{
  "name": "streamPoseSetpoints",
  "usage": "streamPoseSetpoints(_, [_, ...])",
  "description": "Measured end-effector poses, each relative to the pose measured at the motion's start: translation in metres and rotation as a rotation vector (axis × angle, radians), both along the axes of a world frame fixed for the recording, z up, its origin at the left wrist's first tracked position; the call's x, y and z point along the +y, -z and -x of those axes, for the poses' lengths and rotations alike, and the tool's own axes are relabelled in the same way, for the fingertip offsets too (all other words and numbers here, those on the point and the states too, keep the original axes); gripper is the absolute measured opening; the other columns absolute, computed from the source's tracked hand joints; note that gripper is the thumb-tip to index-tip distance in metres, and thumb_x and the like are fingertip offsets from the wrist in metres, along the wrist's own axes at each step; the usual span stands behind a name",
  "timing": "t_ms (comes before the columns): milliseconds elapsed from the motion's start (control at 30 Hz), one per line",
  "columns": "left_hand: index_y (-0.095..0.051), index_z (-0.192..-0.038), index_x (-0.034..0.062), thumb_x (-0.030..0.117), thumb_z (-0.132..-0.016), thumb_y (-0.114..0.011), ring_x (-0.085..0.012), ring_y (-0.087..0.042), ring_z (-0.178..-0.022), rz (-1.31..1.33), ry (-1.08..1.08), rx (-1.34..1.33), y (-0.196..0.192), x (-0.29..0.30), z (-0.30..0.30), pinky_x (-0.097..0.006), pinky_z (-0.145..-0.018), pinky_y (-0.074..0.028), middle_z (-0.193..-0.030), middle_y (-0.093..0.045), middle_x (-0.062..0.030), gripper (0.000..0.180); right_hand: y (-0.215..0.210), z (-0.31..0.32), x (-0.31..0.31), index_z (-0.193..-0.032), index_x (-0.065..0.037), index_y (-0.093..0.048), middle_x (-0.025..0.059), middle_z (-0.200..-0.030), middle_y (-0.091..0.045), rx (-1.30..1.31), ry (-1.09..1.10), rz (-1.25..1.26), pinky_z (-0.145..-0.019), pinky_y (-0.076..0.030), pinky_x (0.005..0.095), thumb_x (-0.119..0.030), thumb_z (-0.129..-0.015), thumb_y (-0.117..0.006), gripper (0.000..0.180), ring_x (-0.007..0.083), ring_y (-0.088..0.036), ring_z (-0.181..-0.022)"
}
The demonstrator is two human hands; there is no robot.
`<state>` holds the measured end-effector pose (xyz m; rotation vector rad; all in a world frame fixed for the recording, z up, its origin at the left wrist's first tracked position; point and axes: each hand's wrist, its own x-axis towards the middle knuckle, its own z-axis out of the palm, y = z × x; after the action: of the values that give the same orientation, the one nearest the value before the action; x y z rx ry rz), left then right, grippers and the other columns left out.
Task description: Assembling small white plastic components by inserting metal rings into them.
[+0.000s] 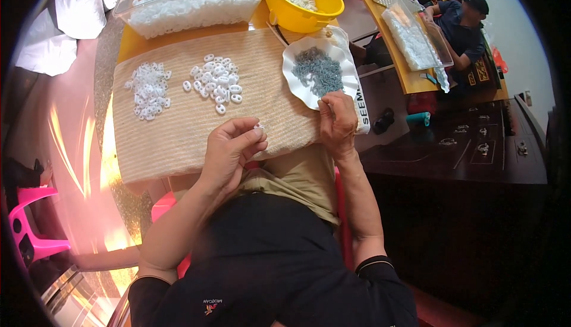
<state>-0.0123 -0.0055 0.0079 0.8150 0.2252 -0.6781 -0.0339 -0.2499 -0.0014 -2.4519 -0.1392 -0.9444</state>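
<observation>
Over the near edge of the cloth-covered table, my left hand (231, 147) pinches a small white plastic piece (260, 126) between thumb and fingertips. My right hand (339, 123) is closed at the near rim of a white scalloped plate (292, 78). Whatever its fingertips hold, if anything, is hidden. Many thin grey pieces (318, 68) lie heaped on that plate, too small to name. A pile of white oval plastic pieces with holes (217, 80) lies beyond my left hand. Farther left is another pile of small white plastic pieces (148, 91).
A clear bin (196, 20) full of white pieces and a yellow basin (306, 17) stand at the table's far side. White sacks (80, 8) are at far left, near a pink stool (38, 243). A person (461, 29) sits at another table at upper right.
</observation>
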Motion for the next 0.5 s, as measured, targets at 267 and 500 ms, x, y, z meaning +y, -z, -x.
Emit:
streamPoseSetpoints(267, [-0.06,-0.099,0.0023,0.002,-0.085,-0.065,-0.0139,-0.063,-0.077,0.003,0.004,-0.011,0.0011,-0.0006,0.0002,-0.025,-0.072,-0.056,-0.087,-0.064,-0.0068,0.016,0.0014,-0.0031,-0.0063,-0.087,-0.001,-0.057,0.0126,-0.082,-0.059,-0.023,-0.034,0.083,-0.08,-0.048,0.0399,0.002,-0.083,-0.061,0.007,0.0321,-0.058,-0.078])
streamPoseSetpoints(500, [-0.06,-0.099,0.0022,0.002,-0.085,-0.065,-0.0137,-0.063,-0.078,0.0,0.011,-0.017,0.0026,-0.0002,0.0007,-0.025,-0.072,-0.056,-0.087,-0.064,-0.0062,0.016,0.003,-0.0036,-0.0067,-0.091,-0.001,-0.056,0.0138,-0.089,-0.061,-0.031,-0.015,0.063,-0.075,-0.048,0.0368,0.003,-0.083,-0.06,0.01,0.031,-0.059,-0.083])
